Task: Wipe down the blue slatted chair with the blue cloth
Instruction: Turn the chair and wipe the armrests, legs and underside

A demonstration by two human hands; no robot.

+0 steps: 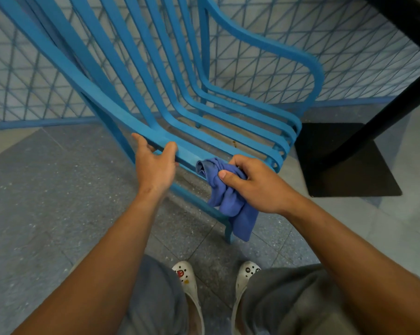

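The blue slatted chair [180,76] fills the upper middle of the frame, its slats running from upper left down to lower right. The left hand [154,163] grips the nearest side rail. The right hand [255,183], a little lower right, clutches the bunched blue cloth [224,197] against this same rail, so I think the wipe goes along it.

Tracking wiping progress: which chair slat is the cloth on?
The cloth is on the chair's nearest rail, the one the left hand grips.

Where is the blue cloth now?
In the head view, the blue cloth is bunched in the right hand, against the chair frame's near edge, right of the left hand.
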